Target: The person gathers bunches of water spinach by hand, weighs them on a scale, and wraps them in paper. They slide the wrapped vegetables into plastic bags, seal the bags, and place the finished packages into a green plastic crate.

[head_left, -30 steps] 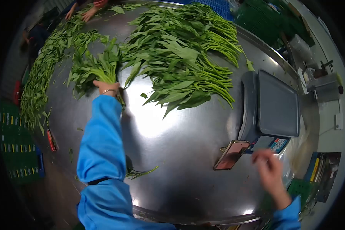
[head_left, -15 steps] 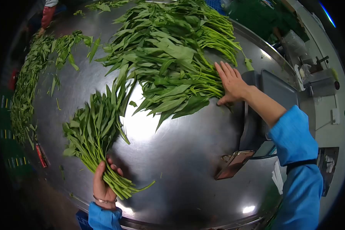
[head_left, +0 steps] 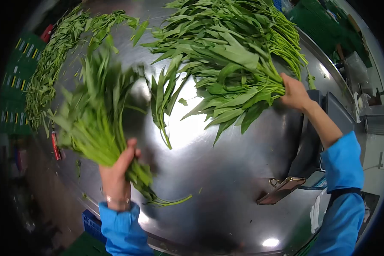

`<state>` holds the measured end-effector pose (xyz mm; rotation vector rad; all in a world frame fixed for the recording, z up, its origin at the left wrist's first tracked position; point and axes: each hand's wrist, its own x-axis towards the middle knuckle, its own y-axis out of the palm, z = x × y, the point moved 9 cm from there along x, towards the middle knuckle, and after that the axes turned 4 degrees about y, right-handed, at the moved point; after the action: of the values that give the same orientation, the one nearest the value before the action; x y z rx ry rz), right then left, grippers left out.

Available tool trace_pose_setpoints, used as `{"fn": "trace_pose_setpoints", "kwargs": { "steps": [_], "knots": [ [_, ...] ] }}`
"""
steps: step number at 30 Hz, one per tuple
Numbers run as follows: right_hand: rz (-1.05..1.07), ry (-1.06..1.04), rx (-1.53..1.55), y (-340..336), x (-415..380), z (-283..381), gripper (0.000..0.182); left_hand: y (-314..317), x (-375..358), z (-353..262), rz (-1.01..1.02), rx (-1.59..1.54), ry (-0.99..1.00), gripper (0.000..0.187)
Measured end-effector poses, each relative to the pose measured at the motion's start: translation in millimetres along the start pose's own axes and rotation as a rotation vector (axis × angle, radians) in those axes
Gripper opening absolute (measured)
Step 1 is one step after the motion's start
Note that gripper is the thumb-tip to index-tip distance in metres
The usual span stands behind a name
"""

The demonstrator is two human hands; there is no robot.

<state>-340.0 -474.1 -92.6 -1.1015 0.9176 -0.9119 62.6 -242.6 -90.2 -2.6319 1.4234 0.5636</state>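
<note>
My left hand (head_left: pixel 118 170) is closed round the stems of a bunch of water spinach (head_left: pixel 94 123), its long leaves pointing away from me and smeared by motion. At the far right of the steel table, my right hand (head_left: pixel 295 91) grips the stem ends of another handful of water spinach (head_left: pixel 247 91). Those leaves lie along the near side of a large heap of water spinach (head_left: pixel 213 25). The right fingertips are partly hidden behind the stems. Between the two bunches, a loose sprig (head_left: pixel 163 115) lies on the table.
A strip of loose leaves (head_left: pixel 51 72) runs along the table's left side, near a red object (head_left: pixel 56 146). A phone (head_left: pixel 281 190) stands tilted at the right, near a grey tray (head_left: pixel 337 113). Green crates (head_left: pixel 17 81) stand beyond the left edge. The steel table (head_left: pixel 209 170) reflects light.
My left hand has raised its bunch, and the leaves have swung up. My right hand, spread over the stems before, has closed round them. The whole view has shifted, with the table lower and rightward.
</note>
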Motion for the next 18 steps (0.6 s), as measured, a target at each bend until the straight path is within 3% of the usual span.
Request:
{"fn": "trace_pose_setpoints", "kwargs": {
  "steps": [2, 3, 4, 5, 6, 8, 10, 11, 12, 14, 16, 18],
  "knots": [
    [0.023, 0.055, 0.051, -30, -8, 8, 0.040, 4, 34, 10, 0.006, 0.420, -0.026, 0.035],
    [0.017, 0.057, 0.075, -48, -13, 10, 0.045, 20, 55, 11, 0.051, 0.515, 0.305, 0.040],
    [-0.188, -0.099, 0.188, -91, -30, 43, 0.038, 41, 58, 10, 0.098, 0.602, 0.637, 0.044],
    [-0.127, 0.016, 0.174, -119, -36, 48, 0.039, 51, 59, 19, 0.072, 0.754, 0.548, 0.048],
    [-0.209, -0.017, 0.432, -152, -53, 65, 0.037, 59, 60, 27, 0.047, 0.900, 0.458, 0.052],
    [-0.124, 0.219, 0.795, -171, -68, 49, 0.034, 61, 68, 34, 0.065, 1.009, 0.373, 0.054],
    [0.118, 0.360, 0.410, -150, -62, 50, 0.028, 54, 79, 40, 0.057, 1.174, 0.285, 0.052],
    [0.130, 0.391, 0.365, -152, -59, 38, 0.019, 44, 80, 32, 0.091, 0.986, 0.279, 0.047],
    [0.139, 0.365, 0.610, -158, -53, 36, 0.015, 37, 83, 24, 0.126, 0.792, 0.271, 0.042],
    [0.075, 0.425, 0.983, -189, -63, 48, 0.014, 21, 53, -18, 0.109, 0.177, -0.009, 0.029],
    [-0.073, 0.459, 1.159, -195, -70, 58, 0.013, 4, 32, -47, 0.132, -0.407, 0.030, 0.022],
    [-0.001, 0.379, 1.339, -179, -75, 98, 0.011, -16, 16, -45, 0.080, -0.442, 0.136, 0.029]
  ]
}}
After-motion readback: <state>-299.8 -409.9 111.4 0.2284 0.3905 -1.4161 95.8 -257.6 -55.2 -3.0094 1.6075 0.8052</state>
